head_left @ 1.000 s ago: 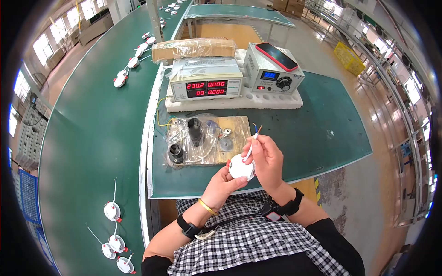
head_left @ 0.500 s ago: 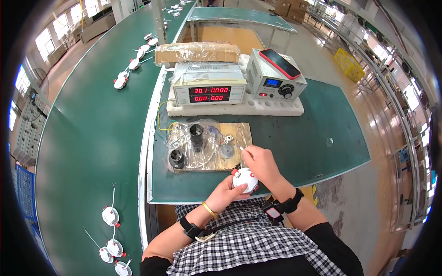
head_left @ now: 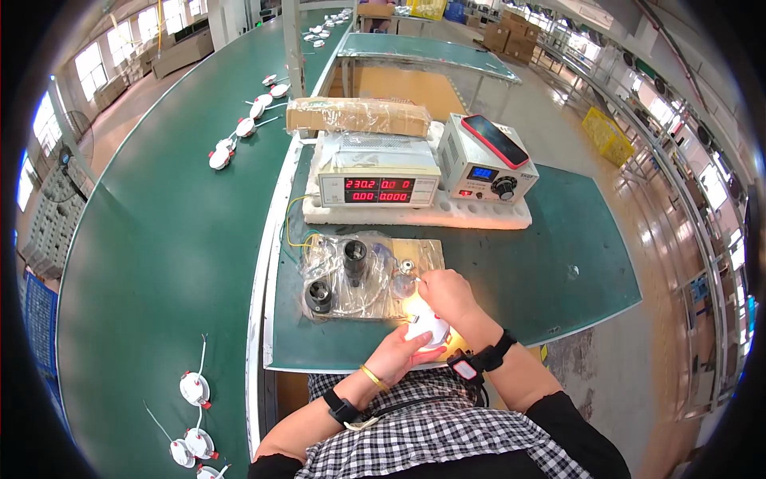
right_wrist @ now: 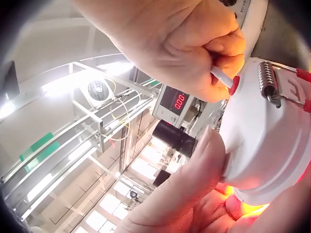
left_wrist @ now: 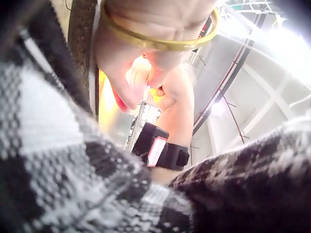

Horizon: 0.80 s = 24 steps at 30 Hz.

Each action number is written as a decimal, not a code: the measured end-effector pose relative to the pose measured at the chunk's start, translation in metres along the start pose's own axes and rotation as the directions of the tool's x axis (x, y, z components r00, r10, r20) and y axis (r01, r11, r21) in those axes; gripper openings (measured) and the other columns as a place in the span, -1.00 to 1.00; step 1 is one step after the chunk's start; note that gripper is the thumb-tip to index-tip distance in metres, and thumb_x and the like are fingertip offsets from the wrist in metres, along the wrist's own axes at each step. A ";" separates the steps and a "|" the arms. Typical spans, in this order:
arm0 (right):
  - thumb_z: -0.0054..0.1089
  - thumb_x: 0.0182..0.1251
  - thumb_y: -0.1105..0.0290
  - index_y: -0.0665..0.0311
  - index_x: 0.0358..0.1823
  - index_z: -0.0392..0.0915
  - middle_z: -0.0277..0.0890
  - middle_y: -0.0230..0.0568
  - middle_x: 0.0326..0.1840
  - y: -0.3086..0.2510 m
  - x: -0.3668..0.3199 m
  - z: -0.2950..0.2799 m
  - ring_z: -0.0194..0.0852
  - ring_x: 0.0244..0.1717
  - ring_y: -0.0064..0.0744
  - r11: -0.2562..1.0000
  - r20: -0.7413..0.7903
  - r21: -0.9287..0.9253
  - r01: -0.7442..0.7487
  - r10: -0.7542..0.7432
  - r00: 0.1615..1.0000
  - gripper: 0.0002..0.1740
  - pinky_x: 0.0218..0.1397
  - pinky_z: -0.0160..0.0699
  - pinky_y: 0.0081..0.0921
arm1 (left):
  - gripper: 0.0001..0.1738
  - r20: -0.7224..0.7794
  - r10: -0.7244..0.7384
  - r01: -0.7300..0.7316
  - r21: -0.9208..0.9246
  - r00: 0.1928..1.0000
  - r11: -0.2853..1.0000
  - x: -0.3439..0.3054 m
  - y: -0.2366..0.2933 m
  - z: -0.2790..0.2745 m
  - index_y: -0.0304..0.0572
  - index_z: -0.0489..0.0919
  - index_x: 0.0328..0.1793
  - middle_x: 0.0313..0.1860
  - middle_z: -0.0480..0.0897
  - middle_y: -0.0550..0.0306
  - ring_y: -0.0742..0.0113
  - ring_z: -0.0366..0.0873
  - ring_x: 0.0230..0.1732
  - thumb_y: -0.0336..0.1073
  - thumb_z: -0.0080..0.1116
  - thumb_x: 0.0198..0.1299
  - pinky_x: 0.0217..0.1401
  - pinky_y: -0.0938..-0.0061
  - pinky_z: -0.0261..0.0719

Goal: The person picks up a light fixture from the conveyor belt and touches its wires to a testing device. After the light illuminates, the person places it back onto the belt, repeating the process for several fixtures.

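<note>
My left hand [head_left: 396,357] holds a white round downlight [head_left: 429,329] from beneath, thumb on its back. The lamp glows, throwing warm light onto the fingers and bench edge. In the right wrist view, the downlight's housing [right_wrist: 252,126] shows a coiled spring [right_wrist: 267,82] and red clip tips [right_wrist: 304,74]. My right hand [head_left: 451,297] grips the lamp's white cable [right_wrist: 222,76], which leaves the housing through a red grommet [right_wrist: 234,85]. That hand is at the right edge of a wooden board [head_left: 432,254], beside a metal disc [head_left: 404,286]. The wire tips are hidden.
Two black sockets [head_left: 355,259] stand on the film-covered board. Behind are a meter with red digits [head_left: 379,190] and a grey box with a dial [head_left: 488,172], a phone [head_left: 495,140] on top. More downlights [head_left: 195,388] lie on the green belt [head_left: 159,263] at left.
The right hand has brought the cable from upright, bare wires showing, down to the board's right edge. The downlight, dark in both earlier frames, now shines. The head view has shifted slightly.
</note>
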State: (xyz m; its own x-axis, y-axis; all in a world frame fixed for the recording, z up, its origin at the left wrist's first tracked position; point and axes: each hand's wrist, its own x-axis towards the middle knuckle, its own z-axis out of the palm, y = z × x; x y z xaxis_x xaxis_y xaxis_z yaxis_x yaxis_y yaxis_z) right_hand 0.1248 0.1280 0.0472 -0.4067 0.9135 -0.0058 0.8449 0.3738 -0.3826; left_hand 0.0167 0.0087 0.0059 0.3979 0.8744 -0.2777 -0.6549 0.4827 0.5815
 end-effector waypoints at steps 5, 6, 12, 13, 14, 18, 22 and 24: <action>0.03 0.20 0.26 0.28 -0.44 0.62 0.57 0.09 -0.46 0.002 0.001 -0.001 0.59 -0.37 0.11 0.998 0.034 -0.048 0.028 -0.026 0.999 -0.73 -0.21 0.57 -0.05 | -0.54 0.021 -0.032 0.035 -0.139 0.999 0.990 0.001 0.000 -0.003 -0.54 0.29 0.26 0.23 0.44 -0.09 0.17 0.46 0.21 -0.28 -0.05 0.41 0.35 0.31 0.45; 0.03 0.20 0.26 0.28 -0.44 0.62 0.57 0.09 -0.46 0.002 0.000 0.000 0.59 -0.37 0.11 0.999 0.026 -0.044 0.032 -0.030 0.999 -0.73 -0.21 0.57 -0.05 | -0.53 0.026 -0.055 0.059 -0.211 0.998 0.976 0.000 0.000 -0.004 -0.57 0.29 0.25 0.24 0.43 -0.11 0.15 0.45 0.22 -0.25 -0.07 0.42 0.37 0.29 0.43; 0.06 0.10 0.30 0.33 -0.44 0.66 0.60 0.09 -0.43 0.001 0.002 0.003 0.63 -0.34 0.07 0.998 0.029 -0.062 0.021 -0.019 0.999 -0.74 -0.22 0.59 -0.10 | -0.55 0.027 -0.043 0.048 -0.219 0.999 0.975 0.001 -0.001 -0.006 -0.58 0.31 0.24 0.24 0.44 -0.19 0.03 0.48 0.21 -0.27 -0.12 0.43 0.35 0.31 0.46; 0.06 0.10 0.30 0.34 -0.44 0.66 0.60 0.10 -0.44 0.000 0.002 0.001 0.62 -0.34 0.07 0.998 0.021 -0.051 0.023 -0.022 1.000 -0.73 -0.23 0.59 -0.10 | -0.56 0.032 -0.045 0.050 -0.196 0.998 0.979 0.001 -0.002 -0.005 -0.57 0.32 0.23 0.23 0.44 -0.18 0.05 0.47 0.21 -0.28 -0.10 0.42 0.35 0.32 0.45; 0.05 0.11 0.30 0.34 -0.45 0.65 0.59 0.11 -0.45 0.001 -0.001 0.001 0.62 -0.35 0.08 0.999 0.015 -0.040 0.021 -0.020 1.000 -0.73 -0.23 0.59 -0.10 | -0.56 0.033 -0.051 0.056 -0.198 0.998 0.979 0.001 -0.002 -0.005 -0.57 0.32 0.23 0.23 0.44 -0.18 0.05 0.47 0.21 -0.28 -0.10 0.42 0.35 0.32 0.45; 0.05 0.11 0.31 0.36 -0.45 0.65 0.58 0.12 -0.46 0.001 -0.001 0.001 0.62 -0.35 0.08 0.998 -0.001 -0.039 0.040 -0.040 0.999 -0.73 -0.23 0.59 -0.10 | -0.59 0.063 0.004 0.006 -0.162 0.998 0.987 0.003 -0.006 -0.006 -0.55 0.34 0.22 0.20 0.47 -0.10 0.14 0.45 0.23 -0.32 -0.05 0.40 0.37 0.34 0.43; 0.05 0.11 0.32 0.38 -0.48 0.64 0.58 0.13 -0.46 0.000 -0.001 0.002 0.62 -0.35 0.08 0.998 0.003 -0.029 0.053 -0.053 0.999 -0.73 -0.23 0.59 -0.09 | -0.61 0.006 0.007 -0.006 -0.097 1.000 0.995 0.002 -0.006 -0.003 -0.52 0.35 0.22 0.21 0.47 -0.09 0.16 0.46 0.22 -0.34 -0.06 0.40 0.36 0.34 0.44; 0.05 0.11 0.32 0.38 -0.49 0.63 0.58 0.13 -0.46 0.000 -0.001 0.003 0.62 -0.35 0.08 0.998 -0.008 -0.025 0.050 -0.050 0.999 -0.73 -0.23 0.59 -0.09 | -0.62 0.002 0.005 -0.005 -0.093 1.000 0.996 0.002 -0.006 -0.003 -0.51 0.34 0.22 0.21 0.46 -0.08 0.17 0.45 0.23 -0.35 -0.06 0.40 0.36 0.34 0.44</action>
State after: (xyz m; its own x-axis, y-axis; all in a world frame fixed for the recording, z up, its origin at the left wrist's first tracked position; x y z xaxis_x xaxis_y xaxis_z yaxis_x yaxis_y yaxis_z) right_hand 0.1245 0.1263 0.0449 -0.4458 0.8949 0.0210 0.8320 0.4229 -0.3589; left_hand 0.0193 0.0081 -0.0006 0.3959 0.8766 -0.2735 -0.7136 0.4811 0.5092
